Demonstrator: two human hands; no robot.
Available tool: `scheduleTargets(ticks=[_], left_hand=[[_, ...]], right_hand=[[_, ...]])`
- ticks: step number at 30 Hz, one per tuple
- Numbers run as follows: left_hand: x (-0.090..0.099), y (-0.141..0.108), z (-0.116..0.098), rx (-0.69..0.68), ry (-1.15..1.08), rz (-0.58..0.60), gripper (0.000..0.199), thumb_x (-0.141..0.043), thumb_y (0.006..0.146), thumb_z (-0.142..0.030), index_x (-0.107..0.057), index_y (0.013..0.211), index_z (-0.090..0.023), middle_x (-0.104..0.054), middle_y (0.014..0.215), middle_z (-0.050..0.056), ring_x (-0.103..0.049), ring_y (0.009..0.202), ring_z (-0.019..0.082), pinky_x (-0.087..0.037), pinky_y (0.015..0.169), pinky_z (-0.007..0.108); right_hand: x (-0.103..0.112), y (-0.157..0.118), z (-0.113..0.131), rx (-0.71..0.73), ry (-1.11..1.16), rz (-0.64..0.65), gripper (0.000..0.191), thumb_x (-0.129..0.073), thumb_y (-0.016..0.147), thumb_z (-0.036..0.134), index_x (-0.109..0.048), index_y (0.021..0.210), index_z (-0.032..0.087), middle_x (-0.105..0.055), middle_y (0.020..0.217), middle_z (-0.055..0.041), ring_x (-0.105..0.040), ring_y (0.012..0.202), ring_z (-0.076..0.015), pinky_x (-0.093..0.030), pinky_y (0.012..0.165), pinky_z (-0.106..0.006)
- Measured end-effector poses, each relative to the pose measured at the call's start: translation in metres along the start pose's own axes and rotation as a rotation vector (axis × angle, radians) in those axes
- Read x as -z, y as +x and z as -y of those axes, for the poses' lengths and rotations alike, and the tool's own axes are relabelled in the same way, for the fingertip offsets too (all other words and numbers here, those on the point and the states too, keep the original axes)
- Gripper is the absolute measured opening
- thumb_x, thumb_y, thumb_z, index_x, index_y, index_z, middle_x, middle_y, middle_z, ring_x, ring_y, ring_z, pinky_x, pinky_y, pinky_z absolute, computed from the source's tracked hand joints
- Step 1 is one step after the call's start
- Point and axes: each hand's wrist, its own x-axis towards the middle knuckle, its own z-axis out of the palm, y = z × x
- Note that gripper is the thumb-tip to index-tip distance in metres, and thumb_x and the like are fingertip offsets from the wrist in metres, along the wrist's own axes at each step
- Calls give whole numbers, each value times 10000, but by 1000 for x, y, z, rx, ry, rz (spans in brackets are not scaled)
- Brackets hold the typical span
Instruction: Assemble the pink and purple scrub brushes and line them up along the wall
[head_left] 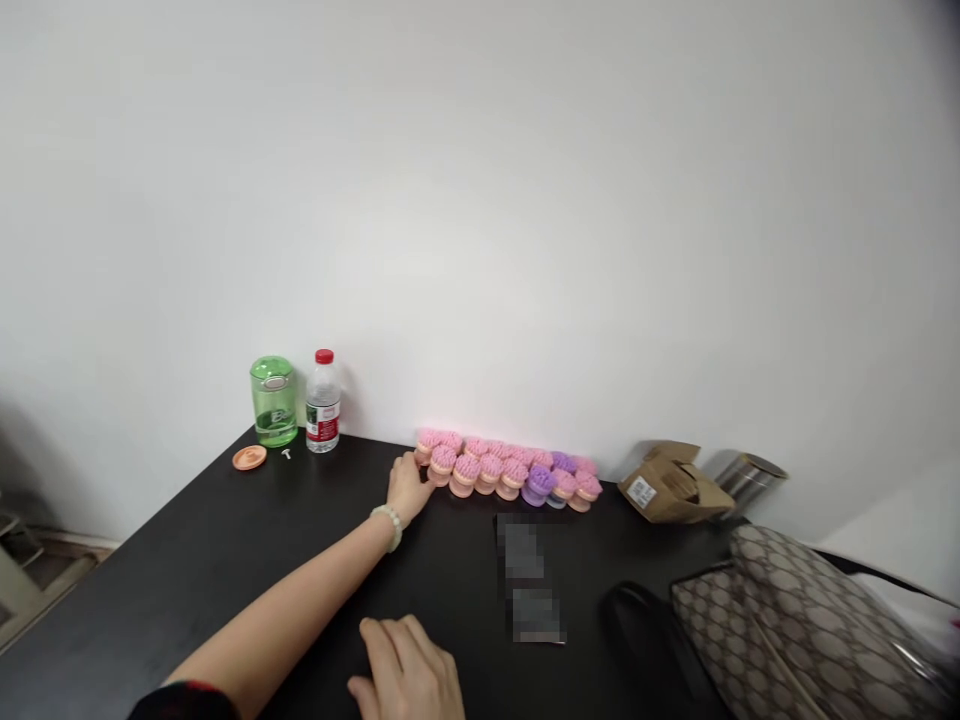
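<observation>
Two rows of small round brushes (pixel 490 470) with knobbly tops stand against the wall, mostly pink with a few purple ones. My left hand (pixel 407 488), wearing a beaded bracelet, reaches to the left end of the rows. Its fingers and thumb close on the end pink brush (pixel 424 447), which they partly hide. Nearer to me, my right hand (pixel 411 672) lies palm down on the black table (pixel 300 560), fingers loosely bent, with nothing seen in it.
At the back left are a green translucent container (pixel 274 405), a red-capped water bottle (pixel 323 405), an orange disc (pixel 250 457) and a small white piece (pixel 286 454). A blurred-out item (pixel 531 585) lies centrally. Rightward are a cardboard box (pixel 671 485), metal cylinder (pixel 750 480), black mouse (pixel 637 625) and patterned bag (pixel 810 610).
</observation>
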Motion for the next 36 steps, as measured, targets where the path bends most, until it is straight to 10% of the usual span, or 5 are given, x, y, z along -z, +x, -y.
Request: scheduleTargets(ticks=[6,12,21,29,36], left_hand=[[44,-69,4,99,-128,18,315,-687,772,-217,-595,1067,-159,-660,1088,94,-668,1040,251,-576,925,416],[106,-162,42,94,-284,69,408,-696,749,-427,-615,1102,-240,-703,1082,73,-707,1019,280,-638,777,370],[128,-188,60,-112,-37,-258,369,-649,841,-461,-592,1160,-284,-684,1088,58,-732,820,232,-650,721,323],[135,-191,57,-190,29,-275,335,-624,877,-390,-575,1192,-288,-653,1137,67,-703,802,211,-639,719,318],[133,-195,44,-314,120,-217,317,-580,923,-314,-536,1237,-306,-593,1209,84,-680,817,194,-621,743,321]], right_hand=[[86,14,-36,-162,-4,-194,252,-485,972,217,-622,1183,201,-734,973,-99,-713,871,-241,-602,726,-336],[154,12,-161,-509,-218,-204,345,-505,960,324,-616,1254,183,-655,1221,-134,-672,1000,-240,-586,837,-369],[147,57,-294,-813,-289,-36,339,-639,963,332,-596,1261,176,-616,1294,-88,-642,1103,-245,-548,927,-470],[135,46,-292,-1030,-84,-162,336,-633,968,331,-594,1265,179,-620,1284,-89,-650,1082,-239,-559,906,-452],[140,35,-205,-1016,405,-328,511,-665,846,542,-602,1174,155,-688,1097,-109,-692,957,-283,-568,859,-428]])
